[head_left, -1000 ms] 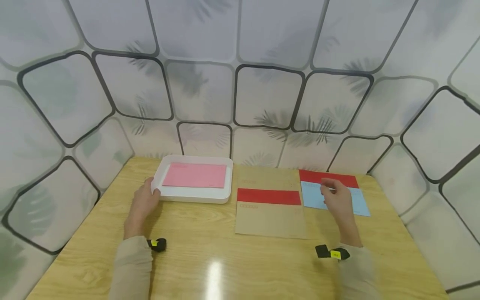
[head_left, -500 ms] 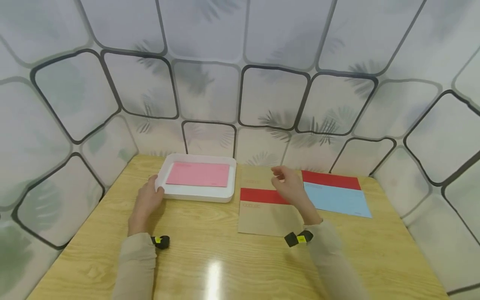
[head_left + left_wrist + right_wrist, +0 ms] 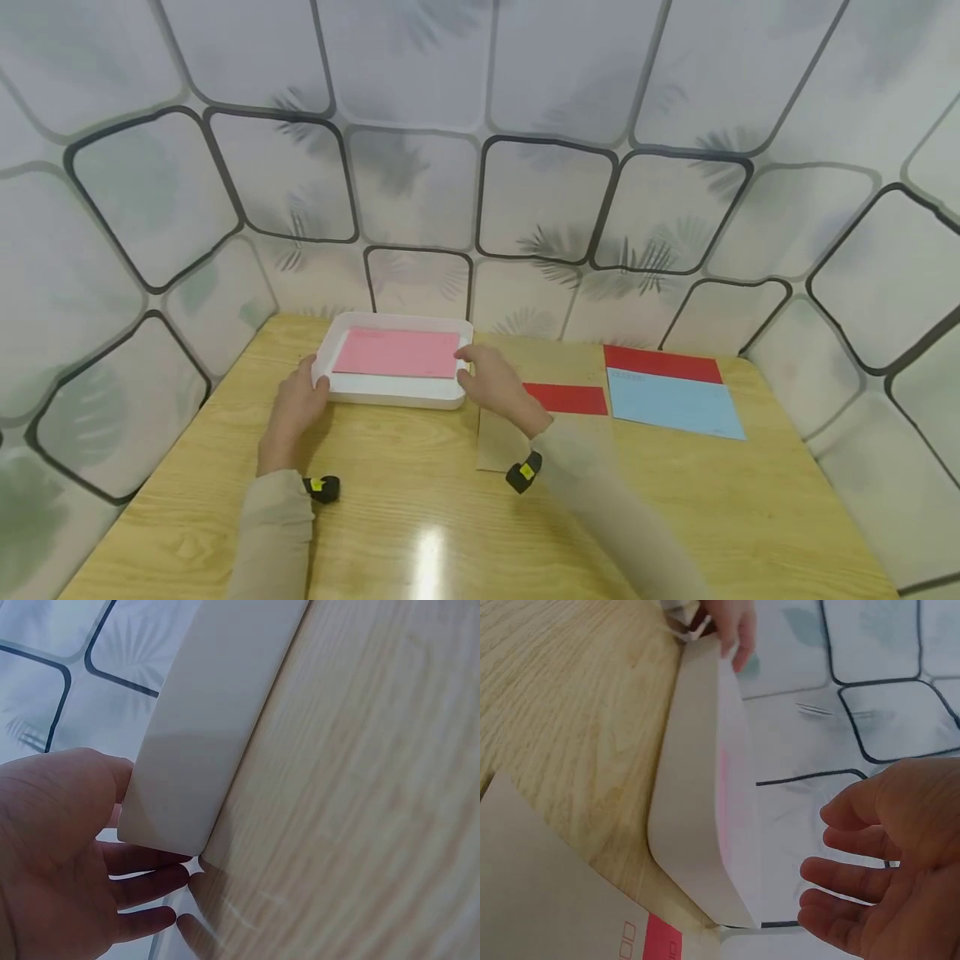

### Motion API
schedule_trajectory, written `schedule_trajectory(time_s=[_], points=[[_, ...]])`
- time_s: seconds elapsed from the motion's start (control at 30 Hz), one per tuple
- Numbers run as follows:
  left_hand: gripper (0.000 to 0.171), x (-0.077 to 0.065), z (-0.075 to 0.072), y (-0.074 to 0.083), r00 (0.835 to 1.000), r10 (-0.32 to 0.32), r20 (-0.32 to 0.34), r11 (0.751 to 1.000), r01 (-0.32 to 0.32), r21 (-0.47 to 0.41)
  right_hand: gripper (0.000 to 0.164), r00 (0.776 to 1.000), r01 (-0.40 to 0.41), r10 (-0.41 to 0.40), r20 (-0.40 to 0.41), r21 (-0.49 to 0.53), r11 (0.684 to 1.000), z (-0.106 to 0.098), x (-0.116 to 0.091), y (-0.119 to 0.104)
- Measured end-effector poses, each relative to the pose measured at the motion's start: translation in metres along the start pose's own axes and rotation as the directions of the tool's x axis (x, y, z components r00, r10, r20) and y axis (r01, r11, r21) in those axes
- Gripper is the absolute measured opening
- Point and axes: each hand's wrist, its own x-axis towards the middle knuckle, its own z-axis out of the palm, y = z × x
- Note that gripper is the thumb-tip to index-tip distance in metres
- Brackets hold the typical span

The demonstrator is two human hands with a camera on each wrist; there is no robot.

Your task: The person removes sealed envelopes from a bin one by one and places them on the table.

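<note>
A white tray (image 3: 397, 397) stands at the back left with a pink envelope (image 3: 393, 353) lying in it. My left hand (image 3: 295, 407) holds the tray's left end at the near corner, thumb by the rim and fingers against the outer wall, as the left wrist view shows. At the opposite end my right hand (image 3: 495, 385) hovers by the tray's right rim. In the right wrist view this hand (image 3: 877, 870) has loosely bent fingers, with nothing between them and a gap to the tray wall (image 3: 682, 802).
Brown envelopes (image 3: 495, 442) with a red strip (image 3: 570, 399) across them lie right of the tray, partly under my right forearm. Farther right is a light blue envelope (image 3: 675, 402) with a red part (image 3: 663, 364) above it. A patterned wall (image 3: 547, 200) rises behind the table (image 3: 405, 517).
My right hand has swept left from above the blue envelope, across the brown ones, to the tray's right end. My left hand stays at the tray's left end.
</note>
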Motion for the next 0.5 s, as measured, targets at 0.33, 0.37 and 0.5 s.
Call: schedule_trajectory(time_s=[0.33,0.37,0.5], points=[[0.059,-0.003,-0.001,0.0,0.999,0.029,-0.026,1.0,-0.029,-0.001,0.028,0.996,0.001,0.005,0.084,-0.064,0.998,0.04,0.029,-0.015],[0.059,-0.003,-0.001,-0.001,0.999,0.033,-0.03,0.999,-0.033,0.0,0.03,0.995,-0.02,0.024,0.096,-0.037,0.999,0.042,0.031,-0.016],[0.059,-0.002,0.0,-0.002,0.999,0.038,-0.037,0.999,-0.038,0.0,0.022,0.984,-0.035,0.076,0.162,-0.245,0.969,0.049,0.037,-0.02]])
